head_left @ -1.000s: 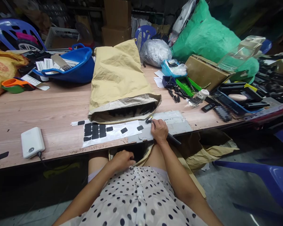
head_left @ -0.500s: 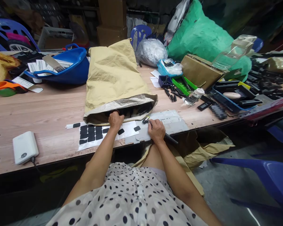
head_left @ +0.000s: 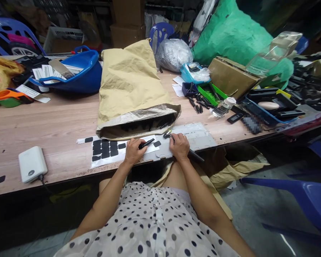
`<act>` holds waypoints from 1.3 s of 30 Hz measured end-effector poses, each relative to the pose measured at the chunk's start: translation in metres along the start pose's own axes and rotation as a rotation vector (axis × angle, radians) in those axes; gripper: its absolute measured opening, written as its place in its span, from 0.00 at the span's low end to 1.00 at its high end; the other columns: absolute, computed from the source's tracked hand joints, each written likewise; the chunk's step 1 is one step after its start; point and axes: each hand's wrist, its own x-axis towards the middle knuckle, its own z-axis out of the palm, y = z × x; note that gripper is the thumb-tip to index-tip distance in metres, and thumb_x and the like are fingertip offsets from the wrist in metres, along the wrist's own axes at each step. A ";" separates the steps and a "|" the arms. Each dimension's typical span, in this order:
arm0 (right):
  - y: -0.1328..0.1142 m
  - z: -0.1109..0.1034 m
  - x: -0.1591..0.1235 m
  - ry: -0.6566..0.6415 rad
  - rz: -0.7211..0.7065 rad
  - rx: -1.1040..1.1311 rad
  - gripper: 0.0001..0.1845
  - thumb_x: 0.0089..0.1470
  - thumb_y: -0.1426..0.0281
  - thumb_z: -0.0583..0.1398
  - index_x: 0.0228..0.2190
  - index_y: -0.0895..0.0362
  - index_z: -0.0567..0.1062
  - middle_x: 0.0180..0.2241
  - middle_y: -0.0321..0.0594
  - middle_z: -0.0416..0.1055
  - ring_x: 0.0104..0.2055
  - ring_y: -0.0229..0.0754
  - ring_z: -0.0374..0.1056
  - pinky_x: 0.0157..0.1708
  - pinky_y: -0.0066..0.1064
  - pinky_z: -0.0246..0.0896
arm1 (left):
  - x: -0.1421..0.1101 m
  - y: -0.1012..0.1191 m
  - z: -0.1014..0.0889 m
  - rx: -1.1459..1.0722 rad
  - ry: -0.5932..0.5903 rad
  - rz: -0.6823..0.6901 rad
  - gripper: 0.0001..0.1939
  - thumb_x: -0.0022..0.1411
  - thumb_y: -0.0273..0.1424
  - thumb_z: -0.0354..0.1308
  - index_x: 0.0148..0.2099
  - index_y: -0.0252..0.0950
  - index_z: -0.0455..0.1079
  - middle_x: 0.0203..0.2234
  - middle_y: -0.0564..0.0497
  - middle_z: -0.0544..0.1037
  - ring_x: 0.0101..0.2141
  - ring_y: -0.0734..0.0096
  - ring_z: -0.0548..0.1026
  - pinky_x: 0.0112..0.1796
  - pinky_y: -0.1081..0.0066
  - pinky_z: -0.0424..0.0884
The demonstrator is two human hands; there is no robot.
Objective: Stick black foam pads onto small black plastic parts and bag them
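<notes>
My left hand (head_left: 134, 151) is closed around a slim black pen-like piece (head_left: 147, 143), which points to the right over the white sheet. Under and beside that hand lies the white sheet (head_left: 120, 157) with rows of black rounded stickers (head_left: 105, 149). My right hand (head_left: 180, 146) grips a small hammer (head_left: 195, 155); its head rests near the grey board (head_left: 200, 132) and its dark handle sticks out below the palm. Just beyond both hands, a tan paper sack (head_left: 131, 85) lies with its mouth toward me, dark pieces inside it.
A white power bank (head_left: 32, 164) with a cable sits at the left. Behind stands a blue basin (head_left: 82, 71) of boxes. To the right are a green tray (head_left: 211, 93), a clear bottle (head_left: 223, 107), a cardboard box (head_left: 230, 76) and a blue tray (head_left: 264, 116) of black parts.
My left hand has come out of the sack's mouth and toward me, now with a black pen-like piece in it. My right hand keeps the hammer in nearly the same place.
</notes>
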 end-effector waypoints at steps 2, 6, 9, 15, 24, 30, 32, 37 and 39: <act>0.001 0.000 0.000 -0.017 -0.002 0.004 0.13 0.60 0.70 0.56 0.43 0.54 0.78 0.36 0.45 0.69 0.39 0.47 0.60 0.39 0.36 0.55 | 0.000 -0.002 0.003 -0.018 -0.034 -0.009 0.06 0.56 0.29 0.63 0.38 0.42 0.76 0.34 0.51 0.80 0.40 0.60 0.74 0.44 0.62 0.69; 0.003 -0.001 0.001 -0.043 0.012 0.018 0.14 0.60 0.71 0.56 0.44 0.54 0.78 0.36 0.45 0.69 0.40 0.48 0.60 0.39 0.36 0.55 | 0.005 -0.006 0.004 -0.041 -0.058 -0.028 0.07 0.56 0.30 0.63 0.39 0.41 0.77 0.35 0.51 0.79 0.40 0.60 0.74 0.44 0.62 0.70; 0.005 -0.003 0.004 -0.087 0.017 0.027 0.14 0.60 0.72 0.56 0.44 0.54 0.78 0.36 0.45 0.70 0.40 0.48 0.61 0.39 0.36 0.56 | 0.007 -0.006 0.004 -0.047 -0.064 -0.038 0.07 0.56 0.31 0.64 0.39 0.42 0.78 0.35 0.51 0.78 0.40 0.61 0.74 0.45 0.62 0.70; -0.017 -0.017 -0.003 -0.007 -0.039 0.252 0.16 0.65 0.70 0.51 0.45 0.53 0.78 0.36 0.44 0.72 0.40 0.46 0.66 0.41 0.34 0.63 | 0.007 -0.003 0.005 -0.035 -0.078 -0.086 0.07 0.56 0.31 0.65 0.39 0.42 0.79 0.35 0.52 0.78 0.41 0.61 0.74 0.45 0.62 0.70; -0.073 -0.032 -0.021 -0.100 -0.141 0.537 0.17 0.66 0.68 0.51 0.46 0.54 0.78 0.34 0.42 0.74 0.37 0.43 0.70 0.40 0.31 0.67 | 0.008 -0.002 0.009 -0.045 -0.073 -0.124 0.08 0.55 0.28 0.66 0.38 0.44 0.80 0.35 0.53 0.79 0.41 0.62 0.74 0.47 0.63 0.69; -0.081 -0.034 -0.023 -0.087 -0.178 0.471 0.18 0.67 0.69 0.50 0.49 0.54 0.78 0.35 0.43 0.73 0.38 0.43 0.69 0.41 0.32 0.66 | 0.008 0.000 0.010 -0.030 -0.071 -0.129 0.04 0.55 0.30 0.67 0.35 0.43 0.78 0.33 0.52 0.78 0.40 0.62 0.73 0.45 0.64 0.69; -0.080 -0.032 -0.024 -0.117 -0.184 0.441 0.18 0.66 0.70 0.50 0.48 0.54 0.79 0.34 0.43 0.73 0.37 0.43 0.69 0.40 0.32 0.66 | 0.008 0.001 0.011 -0.033 -0.067 -0.133 0.04 0.55 0.30 0.67 0.35 0.42 0.78 0.33 0.52 0.78 0.39 0.63 0.73 0.44 0.64 0.69; -0.073 -0.034 -0.020 -0.090 -0.145 0.433 0.19 0.67 0.69 0.50 0.48 0.55 0.79 0.34 0.43 0.73 0.38 0.43 0.69 0.40 0.31 0.65 | 0.008 0.002 0.011 -0.054 -0.048 -0.123 0.04 0.55 0.29 0.66 0.35 0.42 0.78 0.33 0.53 0.78 0.39 0.63 0.73 0.44 0.64 0.69; -0.071 -0.035 -0.019 -0.064 -0.125 0.436 0.19 0.67 0.69 0.49 0.48 0.55 0.79 0.34 0.43 0.73 0.38 0.42 0.69 0.41 0.31 0.65 | 0.007 0.002 0.012 -0.059 -0.045 -0.119 0.03 0.55 0.29 0.66 0.34 0.42 0.78 0.33 0.52 0.78 0.39 0.63 0.73 0.44 0.64 0.69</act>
